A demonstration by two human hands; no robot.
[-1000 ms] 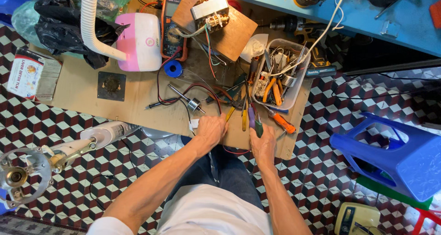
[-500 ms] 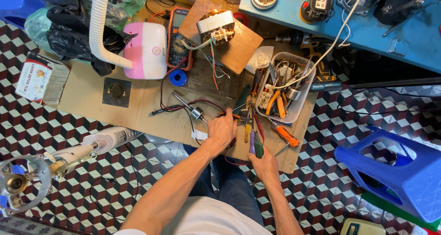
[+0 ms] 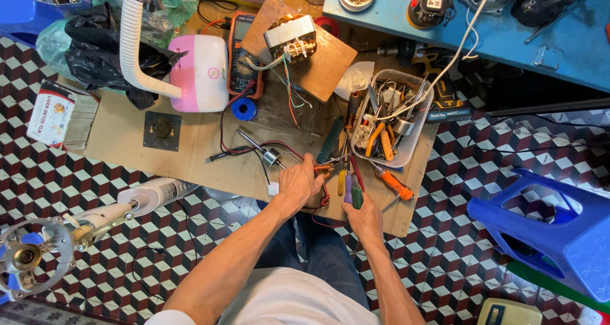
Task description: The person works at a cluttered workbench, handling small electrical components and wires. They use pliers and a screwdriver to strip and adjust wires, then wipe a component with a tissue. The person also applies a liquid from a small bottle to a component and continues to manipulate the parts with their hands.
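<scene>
I sit on a chequered floor over a sheet of cardboard (image 3: 127,134). My left hand (image 3: 300,182) is closed over red wires and a small orange-handled tool near the cardboard's front edge. Just right of it, my right hand (image 3: 363,218) grips a tool with purple and green handles (image 3: 351,195), pointing away from me. A small motor with a shaft (image 3: 267,153) lies just beyond my left hand, with red and black leads (image 3: 232,150) running left. Several screwdrivers and an orange-handled plier (image 3: 394,184) lie beside my hands.
A clear tray of tools (image 3: 416,118) stands at the right, a multimeter (image 3: 243,61) and a transformer on a wooden board (image 3: 330,67) behind. A pink-and-white appliance with a hose (image 3: 200,77) is at the left. A blue stool (image 3: 553,230) lies right, fan parts (image 3: 38,255) left.
The view has shifted slightly so the scene sits lower. Both hands have stayed close together at the cardboard's front edge, working the wires and tools.
</scene>
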